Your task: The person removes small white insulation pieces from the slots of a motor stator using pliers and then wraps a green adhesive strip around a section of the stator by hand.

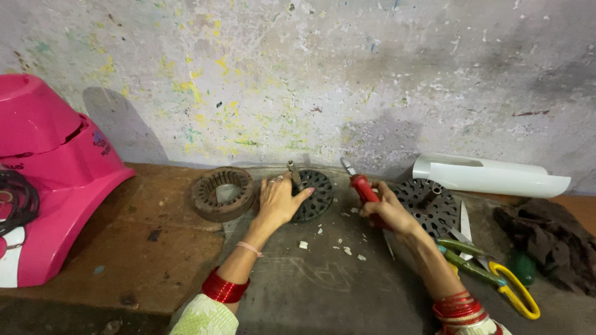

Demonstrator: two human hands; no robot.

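Head view: we see a big pink cover [49, 174] at the left and a white tube [490, 175] by the wall. A round dark disc [315, 195] full of little holes lies flat on the bench. Our left hand [278, 201] presses on it, fingers spread. Our right hand [388, 211] is wrapped tight around a red-handled tool [363, 188]. Scissors [496, 273] lie near.

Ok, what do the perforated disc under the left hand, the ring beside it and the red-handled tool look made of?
The perforated disc under the left hand looks like dark, dull metal, matte and grimy. The ring seems to be rusty brown metal with a slotted inner rim. The tool in the right hand has a glossy red grip, probably plastic, and a pale metal tip.
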